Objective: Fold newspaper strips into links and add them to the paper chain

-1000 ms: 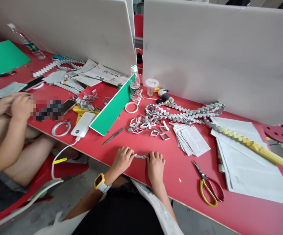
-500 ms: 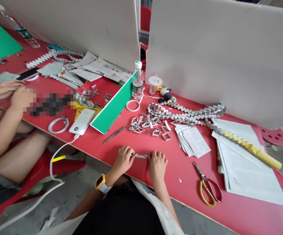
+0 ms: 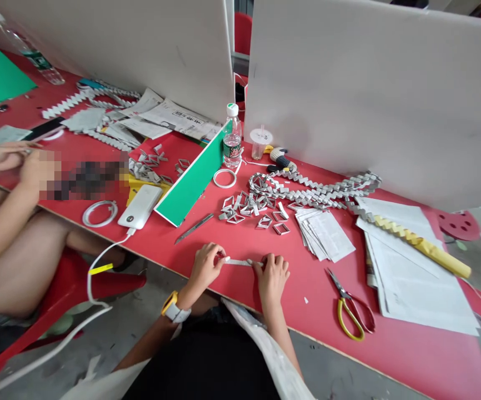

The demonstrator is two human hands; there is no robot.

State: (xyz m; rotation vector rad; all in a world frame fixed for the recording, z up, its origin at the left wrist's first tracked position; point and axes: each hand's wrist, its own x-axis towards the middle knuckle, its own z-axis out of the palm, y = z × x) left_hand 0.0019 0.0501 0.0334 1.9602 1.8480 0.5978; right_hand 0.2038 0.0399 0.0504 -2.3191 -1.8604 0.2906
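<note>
A narrow printed paper strip [image 3: 239, 262] lies level between my hands, just above or on the red tabletop. My left hand [image 3: 205, 265], with a yellow watch on its wrist, pinches the strip's left end between thumb and fingers. At the other end, my right hand [image 3: 272, 278] has its thumb against the strip, its fingers curled beside it; part of the grip is hidden. Beyond the hands lie several folded paper links [image 3: 261, 211] and a stack of cut paper pieces [image 3: 327, 236]. A craft knife [image 3: 194, 228] is at the left of them.
Scissors [image 3: 349, 314] lie to the right, near larger paper sheets [image 3: 424, 283]. A folded paper chain [image 3: 315, 191] stretches behind, ending at a yellow roll [image 3: 440, 255]. A green divider [image 3: 194, 178], bottle [image 3: 232, 139] and power bank [image 3: 140, 206] stand left. Another person's hands [image 3: 24, 161] are further left.
My hands have moved slightly apart, and more of the paper strip shows between them. The whole view has shifted a little.
</note>
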